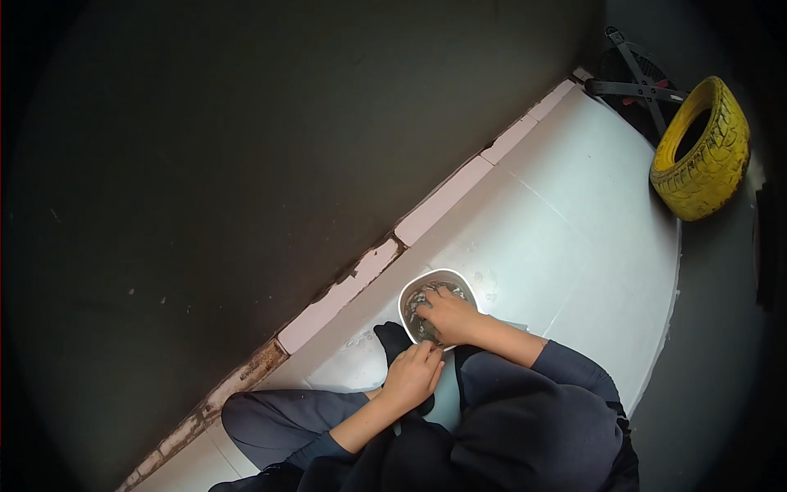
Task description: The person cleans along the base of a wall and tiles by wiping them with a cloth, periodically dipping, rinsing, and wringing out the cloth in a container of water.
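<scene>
A white tub (401, 305) with rounded corners stands on the pale floor in front of my body. Inside it is a dark, mottled mass with light flecks, perhaps in liquid; I cannot tell what it is. My right hand (451, 317) reaches into the tub from the right, its fingers apart and pointing down at the contents, their tips partly hidden. At the near rim, my left hand (412, 377) has its fingers bent together and closed on the edge of the tub.
My crossed legs and a dark-socked foot (393, 338) lie close around the tub. Beyond it runs a chipped pale skirting (447, 201) along a dark wall (246, 164). A yellow tyre (711, 176) and a black cross-shaped frame (643, 88) stand at the upper right.
</scene>
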Tool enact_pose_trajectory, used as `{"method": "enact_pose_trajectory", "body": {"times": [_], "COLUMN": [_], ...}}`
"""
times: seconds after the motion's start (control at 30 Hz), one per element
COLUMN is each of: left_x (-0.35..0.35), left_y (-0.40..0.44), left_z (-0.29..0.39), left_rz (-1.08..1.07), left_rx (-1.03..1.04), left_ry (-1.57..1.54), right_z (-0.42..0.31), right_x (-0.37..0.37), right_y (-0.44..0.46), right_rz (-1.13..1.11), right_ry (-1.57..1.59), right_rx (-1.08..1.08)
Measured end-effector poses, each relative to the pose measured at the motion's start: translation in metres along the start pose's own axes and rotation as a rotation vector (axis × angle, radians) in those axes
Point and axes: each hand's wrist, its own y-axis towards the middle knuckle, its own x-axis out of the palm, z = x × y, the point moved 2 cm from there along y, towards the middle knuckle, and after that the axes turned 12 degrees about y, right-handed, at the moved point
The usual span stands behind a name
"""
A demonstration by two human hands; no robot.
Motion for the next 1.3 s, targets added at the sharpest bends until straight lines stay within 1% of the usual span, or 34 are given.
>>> {"method": "enact_pose_trajectory", "body": {"times": [0.07, 0.13, 0.17, 0.23, 0.37, 0.43, 0.47, 0.53, 0.57, 0.63, 0.67, 0.73, 0.77, 0.83, 0.9, 0.97, 1.03, 1.07, 1.13, 1.17, 1.23, 1.27, 1.3], "left_x": [0.001, 0.002, 0.002, 0.002, 0.002, 0.003, 0.004, 0.004, 0.003, 0.003, 0.003, 0.003, 0.003, 0.004, 0.005, 0.005, 0.004, 0.004, 0.003, 0.003, 0.004, 0.006, 0.006], "left_y": [-0.001, -0.002, -0.001, -0.002, -0.002, -0.002, -0.002, -0.002, -0.002, -0.001, -0.002, -0.001, -0.001, -0.001, -0.001, -0.001, -0.001, -0.001, -0.001, -0.001, -0.001, -0.001, -0.001], "left_z": [-0.001, -0.002, -0.003, -0.004, -0.005, -0.005, -0.005, -0.006, -0.006, -0.006, -0.005, -0.005, -0.006, -0.006, -0.006, -0.006, -0.006, -0.006, -0.006, -0.006, -0.006, -0.006, -0.007], "left_rz": [0.001, 0.002, 0.0, -0.001, -0.004, -0.006, -0.002, 0.0, -0.002, -0.003, 0.003, 0.01, 0.004, -0.002, 0.021, 0.021, 0.022, 0.027, 0.032, 0.026, 0.02, 0.022, 0.025], "left_rx": [-0.007, -0.014, -0.017, -0.024, -0.032, -0.034, -0.032, -0.032, -0.031, -0.031, -0.032, -0.032, -0.032, -0.032, -0.021, -0.021, -0.022, -0.022, -0.022, -0.023, -0.024, -0.022, -0.02], "left_ry": [-0.007, -0.014, -0.025, -0.033, -0.041, -0.037, -0.042, -0.047, -0.037, -0.027, -0.026, -0.024, -0.024, -0.024, -0.023, -0.019, -0.014, -0.008, -0.002, -0.002, -0.006, -0.011, -0.015], "right_z": [0.002, 0.004, 0.002, -0.001, 0.016, 0.014, 0.013, 0.001, -0.003, -0.009, -0.011, -0.015, -0.014, -0.007, 0.014, 0.02, 0.022, 0.022, 0.017, 0.015, 0.005, 0.003, 0.001], "right_x": [-0.001, 0.0, -0.002, -0.005, 0.013, 0.013, 0.013, -0.001, -0.008, -0.019, -0.022, -0.028, -0.026, -0.015, 0.013, 0.021, 0.025, 0.024, 0.017, 0.015, 0.0, -0.006, -0.009], "right_y": [0.003, 0.005, 0.005, 0.002, -0.001, 0.001, 0.001, 0.004, 0.006, 0.011, 0.011, 0.01, 0.01, 0.008, 0.002, 0.001, 0.002, 0.002, 0.002, 0.002, 0.005, 0.005, 0.006], "right_rz": [-0.011, -0.161, -0.162, -0.271, -0.303, -0.151, -0.152, -0.065, -0.067, -0.161, -0.162, -0.052, -0.052, 0.09, 0.052, 0.016, -0.226, -0.227, -0.065, -0.066, 0.067, 0.065, 0.0], "right_ry": [-0.017, -0.093, -0.093, -0.184, -0.099, -0.055, -0.055, -0.054, -0.053, -0.09, -0.089, -0.091, -0.09, -0.058, -0.015, 0.029, 0.133, 0.133, 0.104, 0.103, 0.188, 0.187, 0.13], "right_rx": [-0.042, 0.07, 0.066, 0.208, 0.187, 0.223, 0.222, 0.218, 0.218, 0.257, 0.257, 0.11, 0.11, 0.017, 0.002, -0.015, 0.171, 0.169, 0.143, 0.143, 0.161, 0.161, 0.144]}}
